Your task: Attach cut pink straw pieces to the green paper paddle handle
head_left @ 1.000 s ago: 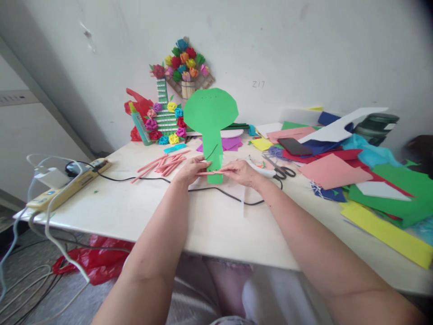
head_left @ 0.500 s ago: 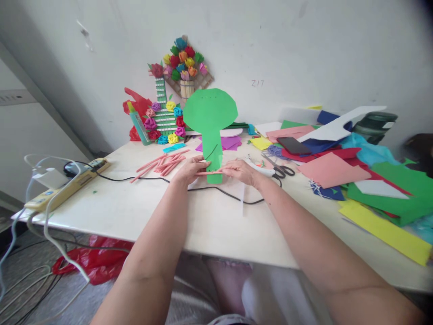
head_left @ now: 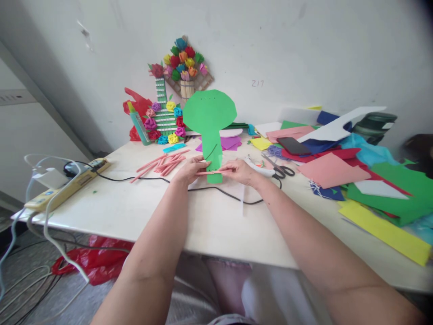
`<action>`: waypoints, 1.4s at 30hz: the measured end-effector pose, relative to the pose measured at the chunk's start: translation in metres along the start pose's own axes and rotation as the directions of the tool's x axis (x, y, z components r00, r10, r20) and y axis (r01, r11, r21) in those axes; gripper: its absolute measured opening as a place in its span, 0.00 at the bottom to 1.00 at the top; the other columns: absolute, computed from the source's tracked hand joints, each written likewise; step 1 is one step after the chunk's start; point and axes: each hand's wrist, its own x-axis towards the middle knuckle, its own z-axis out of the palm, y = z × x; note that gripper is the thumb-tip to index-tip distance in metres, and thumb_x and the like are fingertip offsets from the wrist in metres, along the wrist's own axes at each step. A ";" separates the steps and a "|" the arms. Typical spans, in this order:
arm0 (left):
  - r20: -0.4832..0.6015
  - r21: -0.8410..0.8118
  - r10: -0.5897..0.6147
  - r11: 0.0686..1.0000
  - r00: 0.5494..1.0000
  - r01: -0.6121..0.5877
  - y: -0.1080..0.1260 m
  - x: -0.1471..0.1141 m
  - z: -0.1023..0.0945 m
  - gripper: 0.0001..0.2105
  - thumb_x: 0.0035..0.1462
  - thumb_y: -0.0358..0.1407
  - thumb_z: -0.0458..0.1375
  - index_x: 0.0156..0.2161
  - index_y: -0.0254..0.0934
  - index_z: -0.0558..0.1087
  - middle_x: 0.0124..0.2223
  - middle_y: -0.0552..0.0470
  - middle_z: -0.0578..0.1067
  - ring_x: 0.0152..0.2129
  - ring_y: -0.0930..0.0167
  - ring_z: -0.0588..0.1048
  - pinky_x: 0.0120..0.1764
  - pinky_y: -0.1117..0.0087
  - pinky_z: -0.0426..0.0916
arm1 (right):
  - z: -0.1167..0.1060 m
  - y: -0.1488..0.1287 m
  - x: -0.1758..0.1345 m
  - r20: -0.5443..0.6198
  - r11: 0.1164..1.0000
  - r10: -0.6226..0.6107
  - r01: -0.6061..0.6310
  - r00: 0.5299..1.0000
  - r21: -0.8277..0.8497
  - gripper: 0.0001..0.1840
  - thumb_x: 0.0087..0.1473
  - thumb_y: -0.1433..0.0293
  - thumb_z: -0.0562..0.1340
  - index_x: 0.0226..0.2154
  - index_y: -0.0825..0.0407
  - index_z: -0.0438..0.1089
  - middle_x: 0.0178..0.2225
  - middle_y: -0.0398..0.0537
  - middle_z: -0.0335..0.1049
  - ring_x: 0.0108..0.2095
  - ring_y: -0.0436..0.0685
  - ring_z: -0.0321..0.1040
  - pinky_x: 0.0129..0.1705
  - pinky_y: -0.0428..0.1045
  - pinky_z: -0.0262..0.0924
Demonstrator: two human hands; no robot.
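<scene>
A green paper cutout (head_left: 210, 113), with a wide rounded top and a narrow stem, lies in front of me. Across the lower stem runs a thin pink paper stick (head_left: 211, 172). My left hand (head_left: 191, 169) pinches the stick's left end, its thumb against the stem. The right end is between the fingers of my right hand (head_left: 238, 171). A pile of similar pink sticks (head_left: 167, 163) lies to the left of my left hand. Past my right hand are a white glue gun (head_left: 260, 168) and black-handled scissors (head_left: 283, 171).
A black cord (head_left: 216, 188) crosses the table below the cutout. To the left lies a yellow power strip (head_left: 64, 187). Coloured sheets, such as a pink sheet (head_left: 333, 169), and a phone (head_left: 293, 146) cover the right side. A glue bottle (head_left: 139, 124) and flower crafts (head_left: 165, 115) stand behind.
The top of the green cutout has shifted very slightly left and down. My right fingers have moved a little on the pink stick; my left hand stays in place.
</scene>
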 end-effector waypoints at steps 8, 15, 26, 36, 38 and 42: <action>-0.004 -0.013 0.013 1.000 1.000 -0.013 0.000 0.000 0.000 0.14 0.42 0.32 0.64 0.36 0.32 0.71 0.29 0.52 0.75 0.22 0.75 0.72 0.27 0.75 0.66 | 0.006 0.008 0.000 -0.131 0.993 -0.031 0.015 0.991 -0.121 0.07 0.44 0.73 0.63 0.30 0.51 0.74 0.29 0.45 0.73 0.29 0.51 0.67 0.32 0.46 0.59; -0.010 -0.051 0.028 0.998 1.000 -0.028 -0.002 0.003 -0.004 0.15 0.42 0.32 0.64 0.38 0.33 0.71 0.32 0.51 0.75 0.25 0.74 0.74 0.32 0.72 0.70 | 0.003 0.012 -0.001 -0.204 0.999 -0.013 0.007 0.979 -0.031 0.07 0.48 0.69 0.61 0.31 0.52 0.74 0.27 0.44 0.73 0.27 0.50 0.67 0.30 0.46 0.58; -0.100 -0.016 -0.095 0.995 0.990 0.094 0.001 -0.001 0.000 0.10 0.43 0.30 0.63 0.34 0.33 0.71 0.30 0.50 0.75 0.24 0.73 0.74 0.30 0.72 0.71 | -0.004 0.020 -0.004 -0.283 0.996 -0.061 0.038 0.957 -0.086 0.10 0.50 0.66 0.59 0.29 0.54 0.74 0.28 0.48 0.69 0.28 0.51 0.65 0.31 0.46 0.59; -0.101 0.074 -0.170 0.981 0.980 0.178 -0.006 0.008 -0.004 0.09 0.43 0.31 0.63 0.33 0.30 0.74 0.34 0.46 0.76 0.29 0.70 0.75 0.34 0.72 0.71 | -0.001 0.025 -0.004 -0.329 0.988 0.098 -0.132 0.939 -0.083 0.08 0.47 0.70 0.60 0.31 0.52 0.74 0.29 0.45 0.74 0.28 0.52 0.69 0.32 0.46 0.61; -0.128 0.133 -0.171 0.973 0.977 0.188 -0.006 0.008 -0.003 0.09 0.41 0.32 0.64 0.30 0.30 0.74 0.31 0.46 0.76 0.27 0.71 0.75 0.32 0.72 0.70 | -0.001 0.026 -0.004 -0.329 0.986 0.099 -0.137 0.939 -0.094 0.08 0.48 0.70 0.60 0.32 0.52 0.74 0.29 0.45 0.74 0.28 0.52 0.69 0.32 0.47 0.61; -0.212 0.305 -0.146 0.930 0.966 0.207 -0.003 0.009 0.000 0.11 0.37 0.37 0.66 0.25 0.30 0.73 0.23 0.48 0.74 0.22 0.70 0.74 0.28 0.71 0.69 | -0.001 0.023 -0.004 -0.318 0.986 0.088 -0.128 0.944 -0.108 0.08 0.48 0.71 0.60 0.32 0.52 0.74 0.31 0.46 0.74 0.30 0.52 0.69 0.33 0.47 0.61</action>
